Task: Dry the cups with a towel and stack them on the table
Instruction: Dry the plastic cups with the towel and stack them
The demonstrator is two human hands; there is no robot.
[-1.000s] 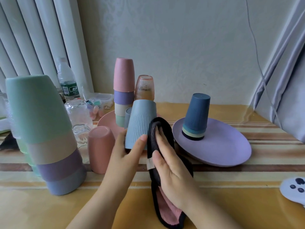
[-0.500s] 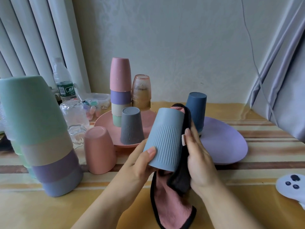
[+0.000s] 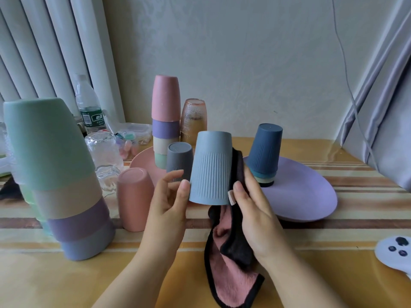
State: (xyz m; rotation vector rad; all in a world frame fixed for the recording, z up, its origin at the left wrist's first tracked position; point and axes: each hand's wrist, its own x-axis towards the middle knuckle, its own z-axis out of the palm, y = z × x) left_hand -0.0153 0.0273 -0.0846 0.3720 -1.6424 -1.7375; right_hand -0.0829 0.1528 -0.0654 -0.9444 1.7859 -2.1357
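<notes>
I hold a light blue ribbed cup [image 3: 211,170] upside down in the air above the table [image 3: 66,281]. My right hand [image 3: 255,216] grips a black and pink towel [image 3: 231,265] and presses it against the cup's right side, thumb at the lower rim. The towel's loose end hangs down to the table. My left hand [image 3: 169,203] is just left of the cup. Only its thumb tip touches the lower left wall; its fingers are loosely curled and apart from the cup.
A tall stack of large cups [image 3: 55,174] stands at the left, with a pink cup [image 3: 135,196] beside it. Behind are a grey cup [image 3: 179,161], a pastel stack [image 3: 165,121] on a pink plate [image 3: 142,161], an amber glass [image 3: 193,121], and dark blue cups [image 3: 264,152] on a purple plate [image 3: 311,196].
The light blue cup was lifted off the table and brought toward me with the towel on its right side. It now stands more upright, and my left fingers have come off it.
</notes>
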